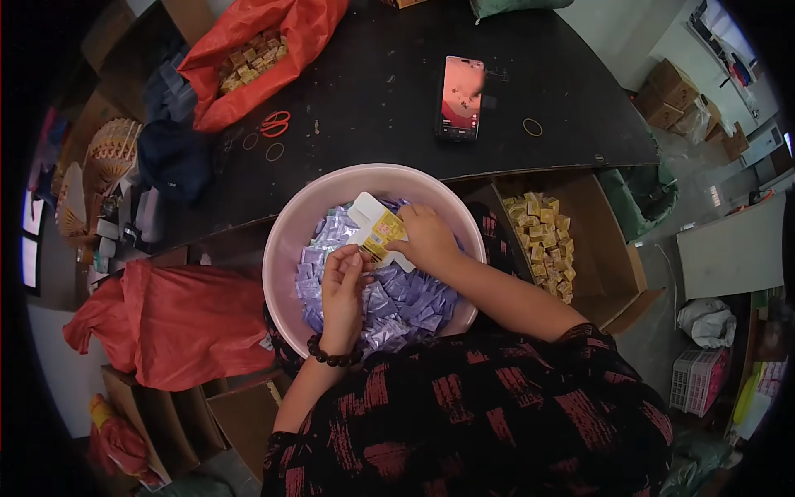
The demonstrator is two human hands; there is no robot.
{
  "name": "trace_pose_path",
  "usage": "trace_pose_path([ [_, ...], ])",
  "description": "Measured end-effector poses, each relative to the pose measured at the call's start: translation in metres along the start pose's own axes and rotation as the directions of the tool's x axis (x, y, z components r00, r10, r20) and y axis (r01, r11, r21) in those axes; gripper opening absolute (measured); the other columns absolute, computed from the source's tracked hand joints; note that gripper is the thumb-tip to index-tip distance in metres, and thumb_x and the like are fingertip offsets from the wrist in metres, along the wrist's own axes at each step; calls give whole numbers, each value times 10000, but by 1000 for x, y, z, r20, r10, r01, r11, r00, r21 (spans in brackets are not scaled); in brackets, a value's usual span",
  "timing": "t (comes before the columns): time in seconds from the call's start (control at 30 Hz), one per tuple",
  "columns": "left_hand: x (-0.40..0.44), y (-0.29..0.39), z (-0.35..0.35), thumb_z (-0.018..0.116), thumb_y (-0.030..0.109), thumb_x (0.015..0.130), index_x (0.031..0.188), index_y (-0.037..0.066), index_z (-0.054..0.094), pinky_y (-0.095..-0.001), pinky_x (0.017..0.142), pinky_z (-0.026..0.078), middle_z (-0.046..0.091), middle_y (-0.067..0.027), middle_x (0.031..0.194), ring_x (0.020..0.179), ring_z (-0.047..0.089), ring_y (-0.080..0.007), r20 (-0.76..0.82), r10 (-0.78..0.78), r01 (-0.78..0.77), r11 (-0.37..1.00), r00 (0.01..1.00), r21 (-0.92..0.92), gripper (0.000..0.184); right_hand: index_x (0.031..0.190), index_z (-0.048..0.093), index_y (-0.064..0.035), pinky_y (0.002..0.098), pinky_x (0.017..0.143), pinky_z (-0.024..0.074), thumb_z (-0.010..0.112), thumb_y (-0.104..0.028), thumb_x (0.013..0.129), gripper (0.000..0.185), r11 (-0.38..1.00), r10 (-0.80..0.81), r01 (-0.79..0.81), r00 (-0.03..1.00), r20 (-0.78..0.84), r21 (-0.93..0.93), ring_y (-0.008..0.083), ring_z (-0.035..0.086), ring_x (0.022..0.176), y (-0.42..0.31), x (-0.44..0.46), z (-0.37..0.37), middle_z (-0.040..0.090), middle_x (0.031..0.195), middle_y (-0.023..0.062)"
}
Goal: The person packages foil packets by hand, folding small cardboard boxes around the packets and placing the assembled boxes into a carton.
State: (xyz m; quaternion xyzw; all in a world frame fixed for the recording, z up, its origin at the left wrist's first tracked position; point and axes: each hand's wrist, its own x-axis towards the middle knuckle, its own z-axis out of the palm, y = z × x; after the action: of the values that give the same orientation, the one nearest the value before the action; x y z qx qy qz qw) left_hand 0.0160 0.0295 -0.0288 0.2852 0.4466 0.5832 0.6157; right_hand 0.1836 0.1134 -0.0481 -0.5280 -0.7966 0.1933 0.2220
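Observation:
A small yellow-and-white carton (383,233) with white end flaps standing out is held over a pink basin (281,211). My right hand (428,242) grips the carton by its right side. At its lower left edge, the curled fingers of my left hand (341,282) pinch the carton; whether a sachet is between them too is hidden. Many small purple sachets (389,311) fill the basin beneath both hands.
A cardboard box (609,240) with small yellow cartons (546,240) stands right of the basin. On the black table (373,99) are a phone (460,95), red-handled scissors (275,124), rubber bands and an open red bag (319,33) of cartons. Another red bag (190,323) lies left.

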Motion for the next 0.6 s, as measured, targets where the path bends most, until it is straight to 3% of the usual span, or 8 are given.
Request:
trace_pose_path([
  [0.23, 1, -2, 0, 563, 174, 943, 1130, 84, 522, -222, 778, 413, 599, -1, 1028, 923, 548, -79, -40, 52, -47, 992, 998, 114, 212, 1014, 560, 2, 435, 864, 435, 790, -282, 673, 499, 989, 65, -53, 995, -79, 139, 334, 545, 1014, -6, 6, 0, 579, 1013, 173],
  [0.43, 5, -10, -7, 565, 121, 925, 1136, 60, 522, -214, 768, 419, 589, -11, 1046, 923, 543, -77, -43, -14, 21, 987, 999, 161, 224, 1084, 534, 16, 435, 907, 417, 810, -333, 647, 624, 989, 60, -77, 990, 131, 124, 348, 534, 1047, -3, 16, 8, 546, 1093, 195],
  [0.5, 4, -9, -6, 564, 98, 918, 1143, 49, 523, -212, 764, 422, 583, -18, 1040, 912, 539, -79, -43, -55, 62, 986, 998, 157, 234, 1080, 522, 17, 450, 902, 420, 808, -286, 656, 594, 980, 115, -104, 992, -55, 167, 359, 532, 1060, -8, 13, 10, 555, 1087, 198],
  [0.53, 5, -9, -5, 564, 98, 918, 1143, 49, 523, -212, 764, 422, 583, -18, 1040, 912, 539, -79, -42, -55, 60, 986, 998, 157, 234, 1080, 522, 17, 450, 902, 420, 808, -286, 656, 594, 980, 115, -104, 992, -56, 167, 359, 532, 1060, -8, 14, 11, 555, 1087, 198],
  [0.6, 3, -9, -4, 564, 93, 917, 1149, 47, 525, -207, 767, 418, 579, -16, 1031, 903, 535, -79, -52, -81, 88, 986, 995, 143, 239, 1035, 520, 15, 451, 889, 430, 798, -237, 669, 524, 976, 125, -133, 990, 58, 171, 366, 541, 1051, -8, 14, 14, 573, 1047, 204],
])
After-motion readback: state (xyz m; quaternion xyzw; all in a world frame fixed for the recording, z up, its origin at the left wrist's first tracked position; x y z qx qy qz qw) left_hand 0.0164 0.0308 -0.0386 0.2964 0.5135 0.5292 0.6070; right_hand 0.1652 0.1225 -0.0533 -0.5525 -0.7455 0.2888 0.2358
